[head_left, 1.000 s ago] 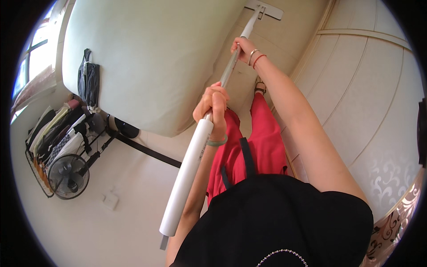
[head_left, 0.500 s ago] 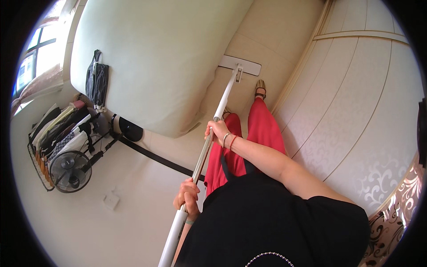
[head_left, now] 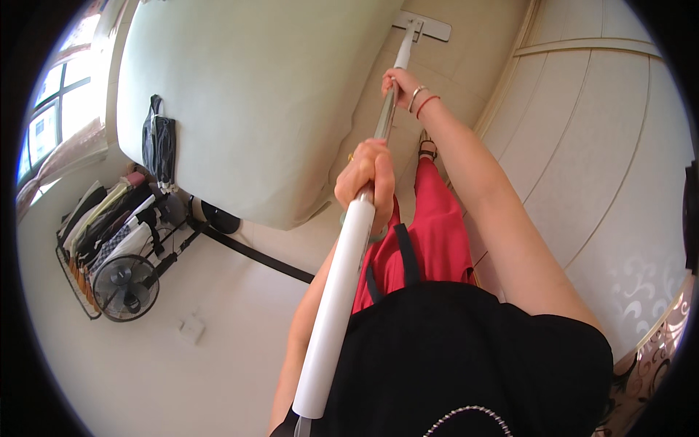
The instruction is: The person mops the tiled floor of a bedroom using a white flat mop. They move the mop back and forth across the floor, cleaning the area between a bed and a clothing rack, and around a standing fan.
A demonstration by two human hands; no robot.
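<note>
Head view: mopping apparently under way

Bed [head_left: 255, 109]: left of the fingers [head_left: 384, 178]. Floor [head_left: 466, 69]: beyond them. Mop [head_left: 331, 313]: flat head [head_left: 437, 30] forward of the fingers. Left hand [head_left: 366, 178], right hand [head_left: 402, 87]: fingers wrapped around its pole [head_left: 386, 120]. Finished and remaining areas cannot be told.

Mop head [head_left: 431, 28] apparently slid farther from foot [head_left: 427, 149].

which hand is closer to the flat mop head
Right. The right hand grips the pole just behind its white lower section, nearer the flat mop head; the left hand holds it farther back, beside the long white sleeve.
</note>
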